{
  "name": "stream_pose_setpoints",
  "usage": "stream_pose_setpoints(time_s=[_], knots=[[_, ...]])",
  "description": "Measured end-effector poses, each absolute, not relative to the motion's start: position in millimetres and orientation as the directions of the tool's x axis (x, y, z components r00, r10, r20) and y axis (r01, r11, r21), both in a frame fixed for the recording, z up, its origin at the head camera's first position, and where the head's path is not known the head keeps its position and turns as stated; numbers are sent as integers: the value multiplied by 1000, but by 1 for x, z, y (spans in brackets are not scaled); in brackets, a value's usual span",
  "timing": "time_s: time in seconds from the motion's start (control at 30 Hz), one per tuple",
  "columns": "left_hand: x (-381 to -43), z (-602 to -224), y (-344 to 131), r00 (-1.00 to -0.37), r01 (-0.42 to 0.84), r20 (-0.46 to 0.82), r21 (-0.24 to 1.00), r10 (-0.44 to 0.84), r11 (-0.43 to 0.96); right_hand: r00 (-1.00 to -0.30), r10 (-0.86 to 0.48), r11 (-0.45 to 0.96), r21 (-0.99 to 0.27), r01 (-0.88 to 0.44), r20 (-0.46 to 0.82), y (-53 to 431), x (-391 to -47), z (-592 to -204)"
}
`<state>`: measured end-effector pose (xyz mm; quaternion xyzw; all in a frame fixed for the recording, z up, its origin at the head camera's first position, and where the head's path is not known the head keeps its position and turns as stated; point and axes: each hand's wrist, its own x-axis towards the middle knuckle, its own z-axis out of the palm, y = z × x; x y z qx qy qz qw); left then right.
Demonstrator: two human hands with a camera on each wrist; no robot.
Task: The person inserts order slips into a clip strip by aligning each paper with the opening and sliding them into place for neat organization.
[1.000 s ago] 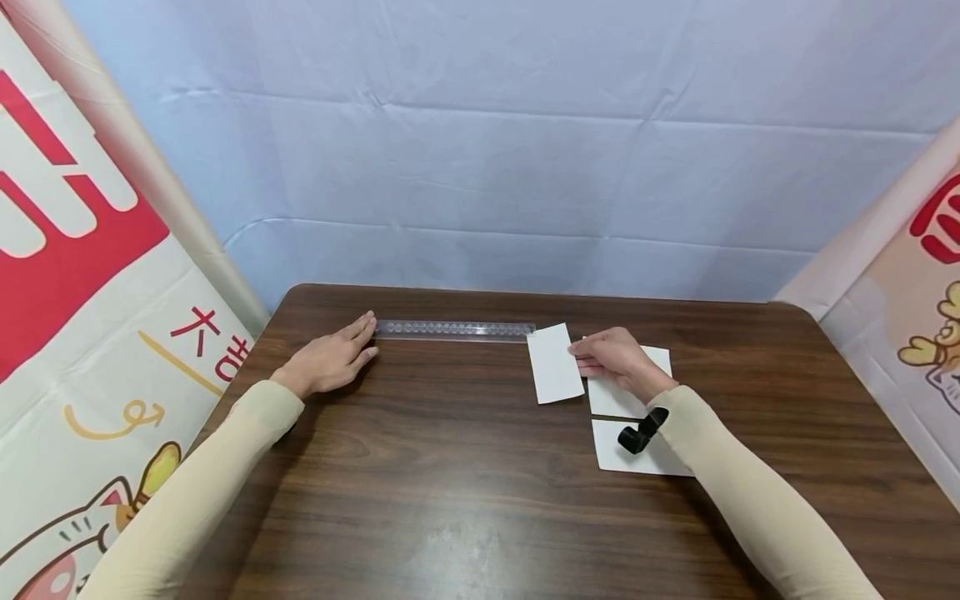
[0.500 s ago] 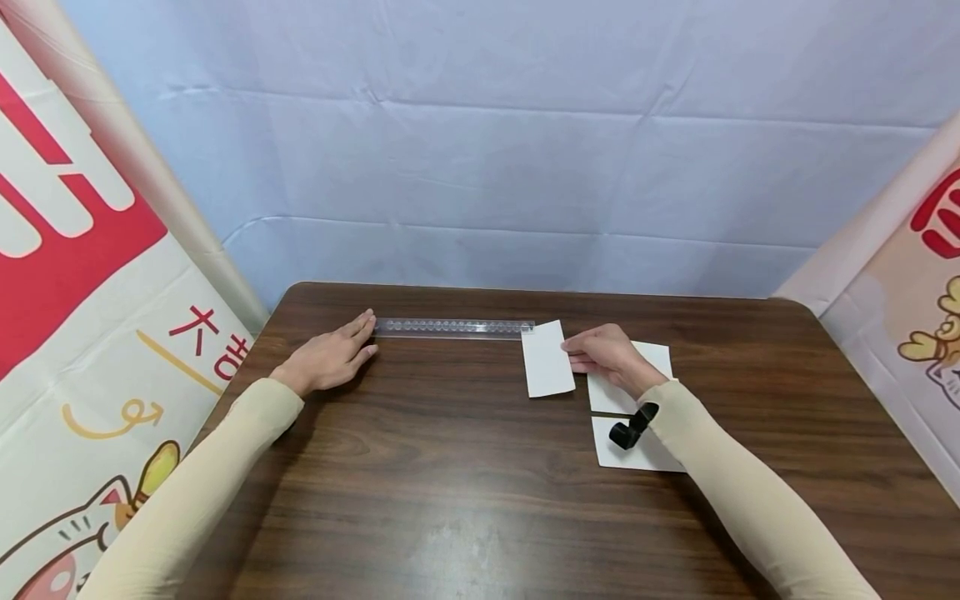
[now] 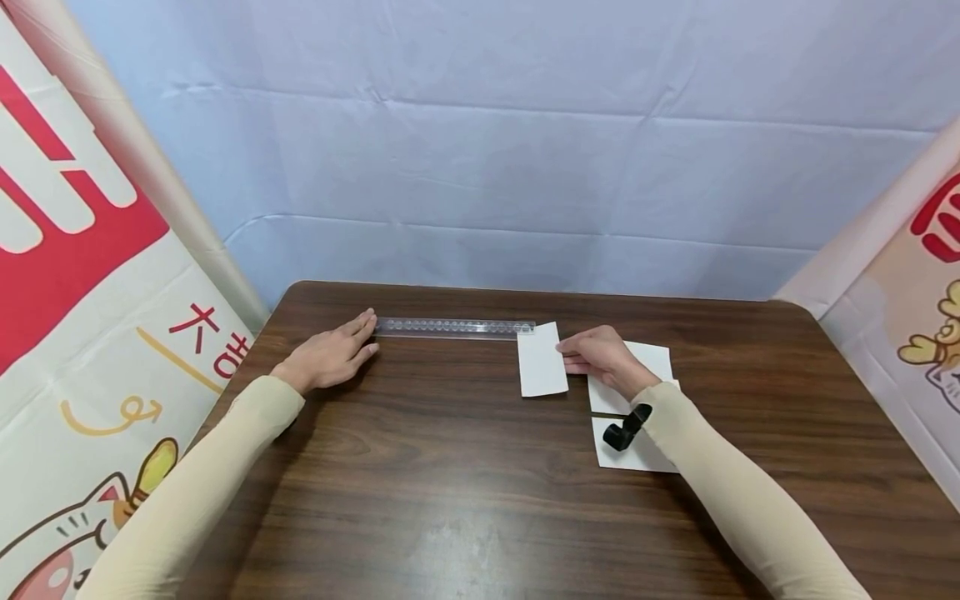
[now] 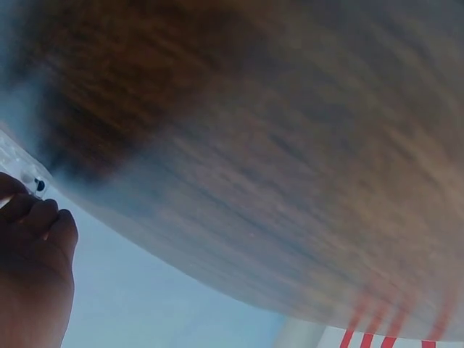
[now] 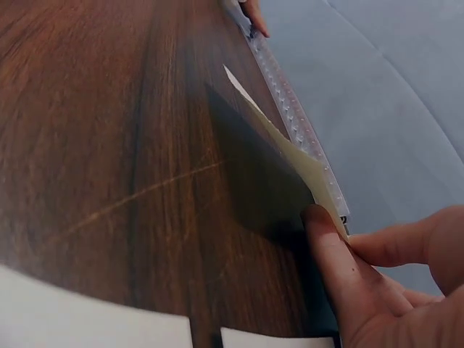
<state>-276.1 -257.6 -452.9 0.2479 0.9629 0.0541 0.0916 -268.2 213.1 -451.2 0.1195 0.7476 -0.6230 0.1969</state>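
Along the far edge of the dark brown, wood-grain bench [image 3: 420, 467], a long, narrow strip of clear plastic [image 3: 453, 327] with a row of round marks is lying with its long axis parallel to that edge. One end is pointing toward the far left corner, and the other is pointing right, ending just past the middle of the bench.

The left hand [image 3: 326, 354] is resting at the strip's left end, its fingers reaching straight and flat onto the plastic rather than curling round it. The right hand [image 3: 603, 358] is pinching the right side of a white, rectangular paper card [image 3: 542, 362] between thumb and fingers. This card is pointing its short end at the far edge, its long axis running nearly square to the strip and leaning slightly left at the far end. Its far short end is overlapping the strip's right end in the head view; whether they are touching is hard to tell. In the right wrist view the card is tilting above the bench and casting a dark shadow.

Partly beneath the right arm, toward the right edge, two more white paper pieces are lying, the farther sheet [image 3: 609, 400] and the nearer sheet [image 3: 648, 457], with a narrow gap separating them.
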Motion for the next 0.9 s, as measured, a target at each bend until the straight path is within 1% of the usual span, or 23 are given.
stream_pose_setpoints(time_s=[0.17, 0.4, 0.57, 0.9], knots=[[-275, -452, -258, -859, 470, -154, 141, 488, 871, -889, -65, 176, -883, 436, -453, 210, -268, -451], [-275, -453, -259, -860, 468, -150, 148, 487, 871, -880, -59, 186, -872, 453, -471, 205, -269, -449], [-275, -455, -259, -860, 465, -153, 159, 487, 871, -873, -61, 165, -868, 469, -484, 202, -270, -452], [-278, -455, -259, -858, 477, -137, 143, 495, 867, -871, -81, 135, -871, 472, -485, 198, -272, -453]])
